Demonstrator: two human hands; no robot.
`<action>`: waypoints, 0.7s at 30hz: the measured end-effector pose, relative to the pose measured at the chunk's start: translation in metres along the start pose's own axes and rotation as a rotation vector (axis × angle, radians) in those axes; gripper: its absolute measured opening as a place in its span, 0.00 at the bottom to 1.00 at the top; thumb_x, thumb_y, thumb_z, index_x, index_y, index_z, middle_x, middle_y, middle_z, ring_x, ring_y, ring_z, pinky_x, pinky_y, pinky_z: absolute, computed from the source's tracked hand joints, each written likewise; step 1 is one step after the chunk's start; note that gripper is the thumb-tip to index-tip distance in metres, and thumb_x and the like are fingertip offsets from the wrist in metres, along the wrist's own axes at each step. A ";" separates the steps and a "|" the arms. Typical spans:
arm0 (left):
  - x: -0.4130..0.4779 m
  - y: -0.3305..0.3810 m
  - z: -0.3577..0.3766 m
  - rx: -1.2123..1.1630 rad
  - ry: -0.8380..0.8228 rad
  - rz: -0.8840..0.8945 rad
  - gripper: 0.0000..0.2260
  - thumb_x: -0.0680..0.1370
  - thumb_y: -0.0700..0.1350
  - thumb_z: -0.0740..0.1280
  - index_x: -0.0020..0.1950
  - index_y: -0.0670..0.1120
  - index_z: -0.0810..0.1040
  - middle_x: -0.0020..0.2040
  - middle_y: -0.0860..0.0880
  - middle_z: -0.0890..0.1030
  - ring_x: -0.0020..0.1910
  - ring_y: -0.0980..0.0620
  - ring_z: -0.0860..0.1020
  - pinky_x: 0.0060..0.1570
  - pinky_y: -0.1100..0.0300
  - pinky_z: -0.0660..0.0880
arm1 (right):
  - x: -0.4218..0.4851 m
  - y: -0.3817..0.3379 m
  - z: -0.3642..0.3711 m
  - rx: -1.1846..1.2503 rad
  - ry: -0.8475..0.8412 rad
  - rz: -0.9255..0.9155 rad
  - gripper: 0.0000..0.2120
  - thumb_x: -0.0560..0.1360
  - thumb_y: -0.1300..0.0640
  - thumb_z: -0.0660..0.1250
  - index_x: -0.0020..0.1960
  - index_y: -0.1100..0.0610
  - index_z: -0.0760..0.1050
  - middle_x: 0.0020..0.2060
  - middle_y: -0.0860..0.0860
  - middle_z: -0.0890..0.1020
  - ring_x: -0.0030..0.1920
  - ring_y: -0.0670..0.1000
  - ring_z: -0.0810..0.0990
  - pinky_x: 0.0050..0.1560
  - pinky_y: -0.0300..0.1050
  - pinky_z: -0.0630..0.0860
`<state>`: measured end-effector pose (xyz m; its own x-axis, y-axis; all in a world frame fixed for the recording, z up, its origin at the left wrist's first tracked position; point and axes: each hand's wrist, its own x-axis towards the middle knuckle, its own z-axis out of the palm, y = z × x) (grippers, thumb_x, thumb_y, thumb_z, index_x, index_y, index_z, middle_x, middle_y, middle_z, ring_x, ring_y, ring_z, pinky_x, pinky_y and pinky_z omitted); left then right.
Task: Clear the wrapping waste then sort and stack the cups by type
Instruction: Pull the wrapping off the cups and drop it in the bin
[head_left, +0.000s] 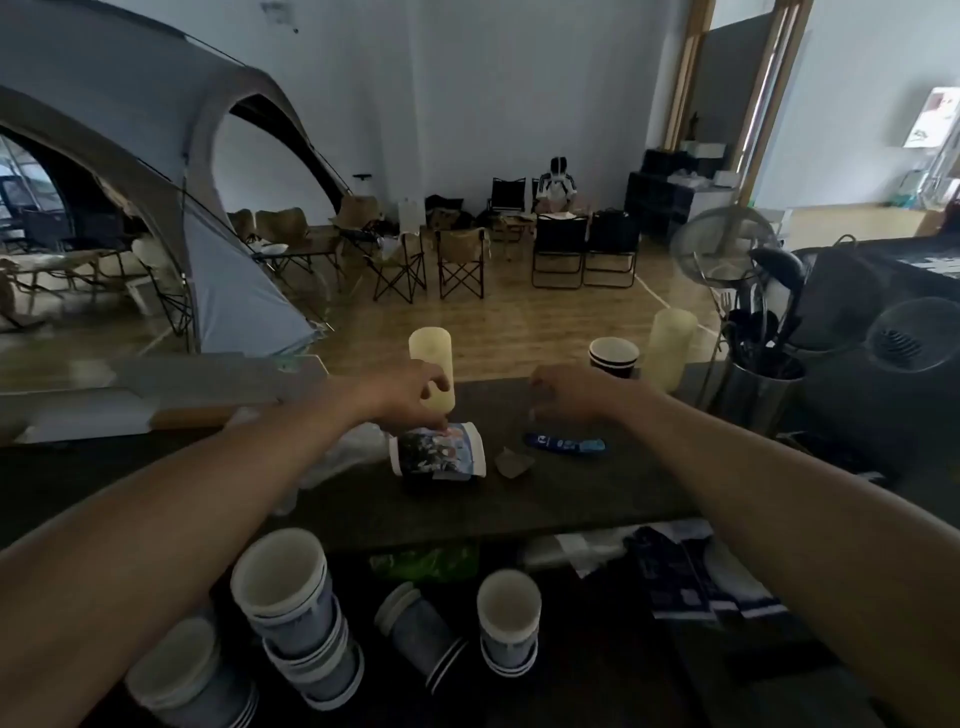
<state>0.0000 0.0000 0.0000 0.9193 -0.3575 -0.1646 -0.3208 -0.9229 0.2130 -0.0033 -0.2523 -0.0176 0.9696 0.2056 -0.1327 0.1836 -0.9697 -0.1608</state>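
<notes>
Left grip (410, 395) curled onto printed cup (441, 454), clamp unclear; right grip (571, 395) curled, contents unclear.

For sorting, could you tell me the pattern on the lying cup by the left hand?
Cup: printed picture, blue and white; head view.

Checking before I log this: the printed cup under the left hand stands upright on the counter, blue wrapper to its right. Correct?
No. The head view shows the printed cup under the left hand lying on its side on the counter, not upright. The blue wrapper is to its right.
</notes>
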 end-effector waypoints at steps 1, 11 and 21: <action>0.003 0.002 0.005 0.030 -0.026 0.000 0.31 0.72 0.58 0.73 0.72 0.55 0.67 0.68 0.49 0.74 0.64 0.48 0.74 0.63 0.48 0.74 | 0.003 0.003 0.006 0.048 -0.041 0.032 0.36 0.73 0.37 0.68 0.75 0.52 0.63 0.73 0.53 0.69 0.71 0.56 0.68 0.69 0.52 0.67; 0.047 -0.001 0.102 0.302 -0.055 -0.012 0.38 0.76 0.53 0.67 0.76 0.68 0.46 0.77 0.51 0.60 0.73 0.43 0.64 0.66 0.35 0.63 | 0.034 0.013 0.103 -0.004 -0.039 0.090 0.21 0.79 0.46 0.62 0.71 0.43 0.68 0.67 0.54 0.71 0.68 0.59 0.68 0.65 0.65 0.66; 0.056 -0.015 0.107 0.084 0.248 -0.039 0.21 0.76 0.49 0.71 0.68 0.53 0.73 0.61 0.48 0.80 0.58 0.47 0.79 0.54 0.50 0.76 | 0.032 0.008 0.115 0.127 0.199 0.081 0.09 0.79 0.58 0.62 0.54 0.49 0.80 0.52 0.51 0.78 0.53 0.54 0.78 0.54 0.52 0.75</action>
<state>0.0317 -0.0211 -0.1159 0.9559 -0.2845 0.0725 -0.2918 -0.9478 0.1283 0.0108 -0.2381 -0.1355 0.9954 0.0853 0.0431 0.0940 -0.9551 -0.2810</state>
